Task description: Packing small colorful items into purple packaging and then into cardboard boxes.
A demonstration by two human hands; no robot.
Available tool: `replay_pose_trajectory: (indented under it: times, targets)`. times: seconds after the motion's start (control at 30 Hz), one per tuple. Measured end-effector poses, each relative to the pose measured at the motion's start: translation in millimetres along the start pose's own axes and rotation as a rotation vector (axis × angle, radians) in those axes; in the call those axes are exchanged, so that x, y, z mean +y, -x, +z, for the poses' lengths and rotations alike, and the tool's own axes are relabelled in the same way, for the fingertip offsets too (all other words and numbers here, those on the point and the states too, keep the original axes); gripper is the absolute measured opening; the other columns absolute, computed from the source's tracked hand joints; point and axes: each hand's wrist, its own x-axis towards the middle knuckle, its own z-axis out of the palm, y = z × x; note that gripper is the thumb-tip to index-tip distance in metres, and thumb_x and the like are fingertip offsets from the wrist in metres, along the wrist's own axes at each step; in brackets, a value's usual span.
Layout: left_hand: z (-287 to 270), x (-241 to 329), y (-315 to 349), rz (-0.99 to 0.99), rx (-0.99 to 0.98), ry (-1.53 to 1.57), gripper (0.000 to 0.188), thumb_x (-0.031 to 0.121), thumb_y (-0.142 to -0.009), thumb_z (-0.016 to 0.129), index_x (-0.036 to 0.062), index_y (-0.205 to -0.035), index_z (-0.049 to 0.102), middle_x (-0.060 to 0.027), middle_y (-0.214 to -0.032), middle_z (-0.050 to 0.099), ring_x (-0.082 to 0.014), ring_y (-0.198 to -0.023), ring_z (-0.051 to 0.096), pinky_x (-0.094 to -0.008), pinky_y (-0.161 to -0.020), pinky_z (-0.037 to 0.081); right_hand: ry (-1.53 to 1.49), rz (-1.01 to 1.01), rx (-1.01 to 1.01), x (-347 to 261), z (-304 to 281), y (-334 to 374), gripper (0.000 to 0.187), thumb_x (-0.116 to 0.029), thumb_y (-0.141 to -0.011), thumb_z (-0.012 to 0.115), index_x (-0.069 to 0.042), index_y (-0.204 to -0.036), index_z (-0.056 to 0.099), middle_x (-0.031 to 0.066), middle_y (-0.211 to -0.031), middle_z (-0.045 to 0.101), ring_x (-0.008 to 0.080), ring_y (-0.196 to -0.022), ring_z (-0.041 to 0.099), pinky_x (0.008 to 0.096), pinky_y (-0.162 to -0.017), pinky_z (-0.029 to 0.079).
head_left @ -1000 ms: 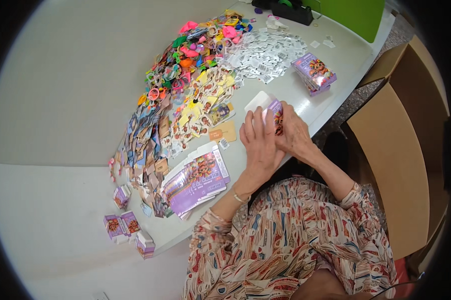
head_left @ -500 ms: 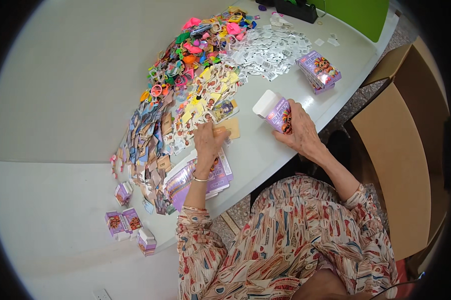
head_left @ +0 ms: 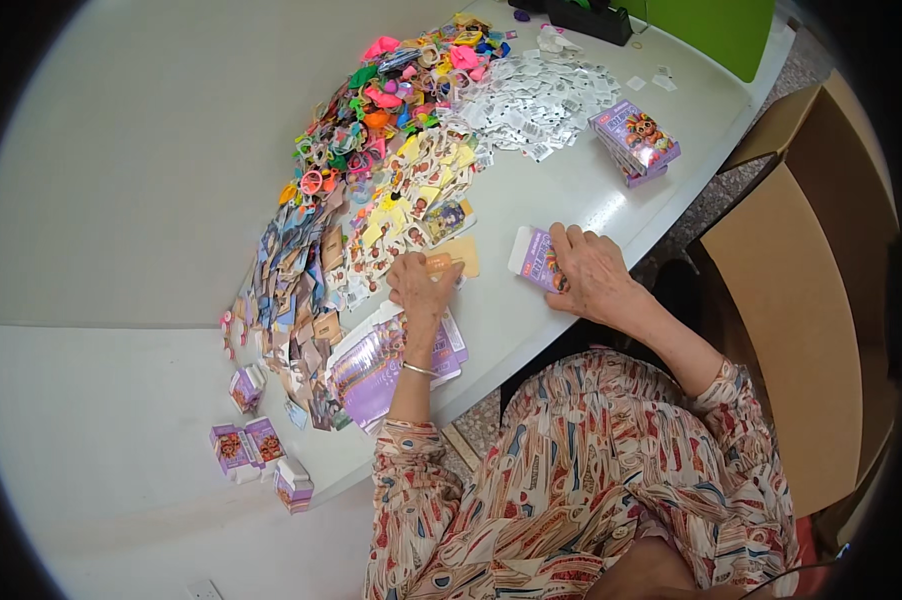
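Observation:
My right hand (head_left: 593, 268) is wrapped round a small purple printed box (head_left: 541, 262), with a white end facing left. The hand covers the box's right part. My left hand (head_left: 423, 292) is over the table with its fingers bent and its thumb apart. Its fingertips are beside a small orange card (head_left: 438, 262) and a tan card (head_left: 463, 254); their contact is partly hidden. Below that hand lies a fanned stack of flat purple cartons (head_left: 371, 375). White, yellow and brown printed pieces (head_left: 376, 255) are piled just beyond the left hand.
Colourful small toys (head_left: 376, 110) are heaped at the far left, beside many white packets (head_left: 541, 95). Purple boxes (head_left: 639, 140) are stacked at the far right, and several more (head_left: 239, 448) lie at lower left. A large cardboard box (head_left: 786, 290) stands off the table's right edge.
My right hand has brought the purple box nearer to me and turned it, so less of its white end shows. My left hand has shifted slightly right and toward me.

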Motion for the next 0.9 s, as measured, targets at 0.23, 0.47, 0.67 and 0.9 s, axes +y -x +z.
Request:
replay_pose_trajectory:
  times: [0.23,0.47,0.67,0.9]
  targets:
    - [4.0,0.3,-4.2,-0.073,-0.005,0.095,0.055,0.037,-0.068,0.077,0.0043,-0.107,0.056,-0.0146,-0.118,0.047,-0.0336,-0.117,0.037,-0.0495,-0.097,0.030,0.065,-0.137,-0.191,-7.3,-8.8,-31.0,0.056,-0.032,-0.058,0.074,0.005,-0.095,0.053,0.0168,-0.080,0.059,0.0321,-0.070,0.064,0.0382,-0.064,0.052]
    - [6.0,4.6,-1.9,-0.065,0.037,0.111,0.053,0.036,-0.067,0.078,0.0049,-0.104,0.057,-0.0147,-0.118,0.048,-0.0335,-0.116,0.037,-0.0492,-0.096,0.031,0.148,-0.161,-0.493,-18.8,-18.2,-60.0,0.043,-0.033,-0.057,0.071,0.003,-0.079,0.061,0.0171,-0.073,0.063,0.0317,-0.068,0.066,0.0376,-0.065,0.052]
    - [12.3,9.1,-0.9,-0.030,0.055,0.097,0.048,0.034,-0.067,0.077,0.0059,-0.100,0.055,-0.0103,-0.109,0.045,-0.0319,-0.108,0.038,-0.0461,-0.090,0.031,0.113,-0.173,-0.517,-26.3,-8.2,-62.4,0.045,-0.034,-0.057,0.071,0.004,-0.080,0.061,0.0185,-0.074,0.064,0.0329,-0.071,0.066,0.0388,-0.065,0.052]
    - [14.1,17.9,4.7,0.020,0.010,0.178,0.043,0.034,-0.067,0.077,0.0068,-0.094,0.058,-0.0102,-0.111,0.045,-0.0318,-0.109,0.038,-0.0450,-0.091,0.030,-0.025,-0.214,-0.350,-17.8,8.5,-43.1,0.058,-0.035,-0.060,0.071,0.007,-0.096,0.054,0.0212,-0.085,0.061,0.0367,-0.075,0.064,0.0419,-0.068,0.052]
